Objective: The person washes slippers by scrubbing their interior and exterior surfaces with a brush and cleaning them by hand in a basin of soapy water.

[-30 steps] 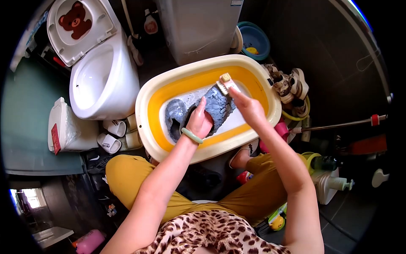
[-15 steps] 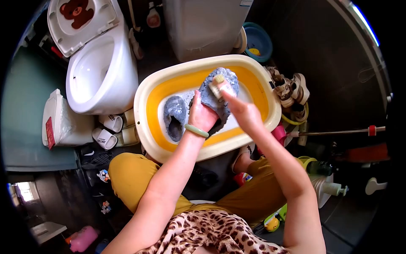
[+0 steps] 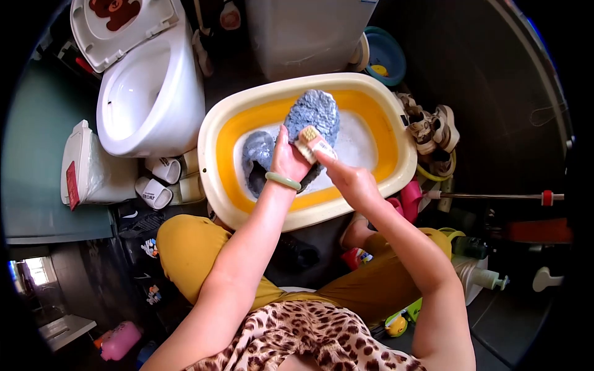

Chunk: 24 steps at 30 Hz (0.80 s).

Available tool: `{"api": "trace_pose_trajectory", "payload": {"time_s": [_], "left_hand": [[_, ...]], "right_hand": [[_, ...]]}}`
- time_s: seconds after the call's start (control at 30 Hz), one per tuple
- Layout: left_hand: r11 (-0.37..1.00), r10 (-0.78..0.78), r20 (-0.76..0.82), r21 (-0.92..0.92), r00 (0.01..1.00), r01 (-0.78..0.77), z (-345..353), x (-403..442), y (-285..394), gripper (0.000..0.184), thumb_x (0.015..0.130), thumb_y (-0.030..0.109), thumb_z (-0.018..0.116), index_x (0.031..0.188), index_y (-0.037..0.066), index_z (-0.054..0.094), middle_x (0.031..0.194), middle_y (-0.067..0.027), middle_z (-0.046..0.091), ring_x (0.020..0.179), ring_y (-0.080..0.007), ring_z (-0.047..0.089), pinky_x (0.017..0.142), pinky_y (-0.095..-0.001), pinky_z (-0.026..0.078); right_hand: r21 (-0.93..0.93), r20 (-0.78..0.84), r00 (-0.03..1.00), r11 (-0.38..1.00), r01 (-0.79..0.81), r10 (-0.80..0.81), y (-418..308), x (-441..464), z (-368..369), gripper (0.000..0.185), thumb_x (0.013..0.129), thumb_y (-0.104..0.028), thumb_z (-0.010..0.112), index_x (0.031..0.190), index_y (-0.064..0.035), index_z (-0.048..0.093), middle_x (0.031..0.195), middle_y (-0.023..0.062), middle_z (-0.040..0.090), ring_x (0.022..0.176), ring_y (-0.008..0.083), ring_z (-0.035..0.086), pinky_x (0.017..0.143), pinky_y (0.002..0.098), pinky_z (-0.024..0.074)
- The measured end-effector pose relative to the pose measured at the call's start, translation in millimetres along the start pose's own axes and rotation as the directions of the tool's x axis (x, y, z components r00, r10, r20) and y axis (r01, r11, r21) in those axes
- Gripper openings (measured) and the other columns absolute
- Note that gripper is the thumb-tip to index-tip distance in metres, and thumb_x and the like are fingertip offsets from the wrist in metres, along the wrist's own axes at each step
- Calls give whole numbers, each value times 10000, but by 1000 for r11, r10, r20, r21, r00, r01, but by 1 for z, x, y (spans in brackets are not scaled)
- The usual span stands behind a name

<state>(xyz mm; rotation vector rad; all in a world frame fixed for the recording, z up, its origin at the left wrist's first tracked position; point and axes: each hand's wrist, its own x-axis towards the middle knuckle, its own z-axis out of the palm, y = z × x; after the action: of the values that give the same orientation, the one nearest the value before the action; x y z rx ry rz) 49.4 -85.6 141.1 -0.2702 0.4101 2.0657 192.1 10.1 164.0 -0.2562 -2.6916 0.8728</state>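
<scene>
A wet, fuzzy grey slipper (image 3: 314,114) is held over the basin with its toe pointing away from me. My left hand (image 3: 289,157), with a green bangle at the wrist, grips it from the left and below. My right hand (image 3: 354,185) is closed round a small scrubbing brush (image 3: 315,145), which lies against the slipper's near part. The second grey slipper (image 3: 257,157) rests in the cream-and-yellow basin (image 3: 396,139), left of my left hand. Whitish wet film covers the basin floor. My left fingers are partly hidden under the slipper.
A toilet (image 3: 139,99) with raised lid and a white bin (image 3: 93,167) stand to the left, near white slides (image 3: 154,191). Sneakers (image 3: 439,130) and a blue bucket (image 3: 390,55) sit right of the basin. A grey cabinet-like box (image 3: 303,37) is behind it.
The brush has moved from the slipper's upper part down toward its near end, my right hand coming nearer to me. The held slipper has shifted slightly left and turned.
</scene>
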Motion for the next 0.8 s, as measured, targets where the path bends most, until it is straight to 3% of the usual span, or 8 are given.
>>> {"api": "trace_pose_trajectory", "payload": {"time_s": [0.17,0.27,0.33,0.43,0.53,0.63,0.73,0.8], "left_hand": [[994,53,353,-111,934,-15,-2,7,-7,748,919,588,197,1387,8,264,1407,-191,327,1302,-314,315,1102,-472,186],[985,-45,212,-153,976,78,4,6,-4,754,914,598,215,1353,-8,314,1377,-192,368,1264,-317,368,1090,-478,218],[997,71,-27,-19,997,-72,8,2,3,693,899,558,387,1280,-22,382,1256,-187,485,1159,-314,471,1028,-459,334],[997,76,169,-41,983,-70,-1,6,7,569,863,392,576,1241,-3,420,1226,-170,511,1126,-282,502,993,-425,385],[980,183,216,34,959,-195,-2,11,7,548,873,330,567,1258,-17,389,1232,-174,503,1147,-293,480,1016,-426,363],[992,126,93,-39,988,-123,-7,10,11,449,899,280,524,1226,-14,431,1190,-172,535,1127,-292,499,1019,-439,357],[974,227,137,-53,964,-222,-6,13,6,420,919,285,479,1211,-15,450,1179,-170,545,1117,-294,505,1024,-444,343],[988,145,100,-77,984,-137,-9,15,7,475,962,329,353,1249,-48,393,1241,-187,501,1162,-298,473,1028,-422,346]], "right_hand": [[-109,-50,983,977,-181,177,23,19,-18,435,828,-126,619,1223,-297,564,685,163,601,606,258,624,572,351,497],[42,51,978,978,-203,201,10,12,-14,450,819,-92,618,1218,-295,569,751,192,613,684,279,639,636,353,504],[58,-12,1000,998,27,-27,-7,0,-4,511,792,-81,592,1239,-323,538,690,172,598,616,308,616,561,379,490],[-43,-15,998,997,-69,69,1,11,-20,478,818,-98,587,1238,-320,537,650,167,587,570,297,610,524,378,483],[9,-22,987,987,-158,158,10,14,-20,473,819,-85,585,1236,-305,541,721,155,618,629,297,627,562,359,494],[67,1,999,997,-36,36,-1,7,-11,450,827,-61,613,1236,-244,565,735,133,597,636,137,573,646,287,487],[164,-12,987,974,-158,162,7,14,-17,469,818,-83,593,1227,-309,554,735,159,617,669,285,635,631,349,500],[150,47,995,984,-97,91,0,6,-19,452,826,-92,596,1234,-283,554,712,161,607,661,248,633,634,327,496]]}}
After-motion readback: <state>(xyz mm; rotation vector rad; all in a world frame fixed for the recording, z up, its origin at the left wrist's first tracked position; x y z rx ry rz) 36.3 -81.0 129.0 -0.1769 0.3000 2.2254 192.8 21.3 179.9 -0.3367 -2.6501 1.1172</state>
